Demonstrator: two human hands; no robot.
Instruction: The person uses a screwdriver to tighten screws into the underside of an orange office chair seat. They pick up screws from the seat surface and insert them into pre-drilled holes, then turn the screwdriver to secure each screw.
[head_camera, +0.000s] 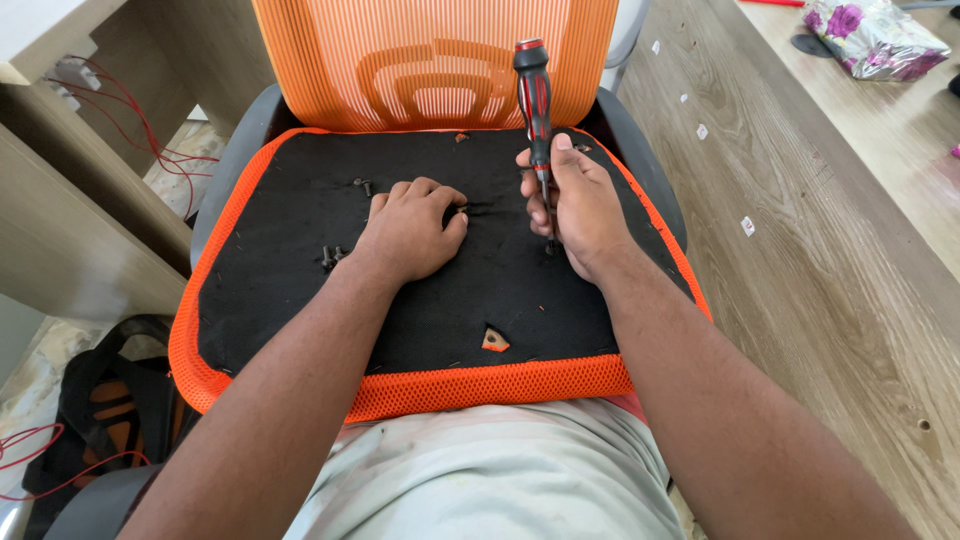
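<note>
Gripping one screwdriver (535, 100), the right hand (580, 205) stands beside the left hand (410, 230), fingers curled, pressing one black seat panel (300, 300).

One screwdriver (535, 100), red and black; one seat cushion (300, 270), black underneath with an orange mesh edge; one orange mesh backrest (400, 60); about three loose screws (331, 256) on the black fabric; two hands; one flowered bag (878, 36)

An upturned chair seat (440, 320), black underside edged in orange mesh, carries loose screws (331, 256) at its left, another screw (362, 185) farther back, and both hands.
</note>
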